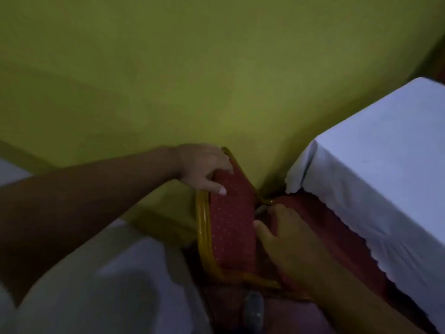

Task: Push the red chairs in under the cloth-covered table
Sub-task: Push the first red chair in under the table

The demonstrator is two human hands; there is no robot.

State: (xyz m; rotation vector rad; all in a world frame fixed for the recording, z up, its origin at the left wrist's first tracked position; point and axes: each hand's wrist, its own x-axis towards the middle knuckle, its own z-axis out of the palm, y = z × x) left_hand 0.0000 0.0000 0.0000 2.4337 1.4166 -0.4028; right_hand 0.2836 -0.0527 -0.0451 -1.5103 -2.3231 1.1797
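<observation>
The red chair [231,220] has dotted matt fabric and a glossy golden frame; the tablecloth [168,80] looks smooth.

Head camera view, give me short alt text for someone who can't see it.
Two bare hands grip a red chair's backrest: left hand on its top corner, right hand on its side, beside a white-clothed table and a green tablecloth.

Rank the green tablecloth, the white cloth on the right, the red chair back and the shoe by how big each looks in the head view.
1. Green tablecloth, filling most of the frame.
2. White cloth.
3. Red chair back.
4. Shoe.
The left hand and right hand hide part of the chair back.
</observation>
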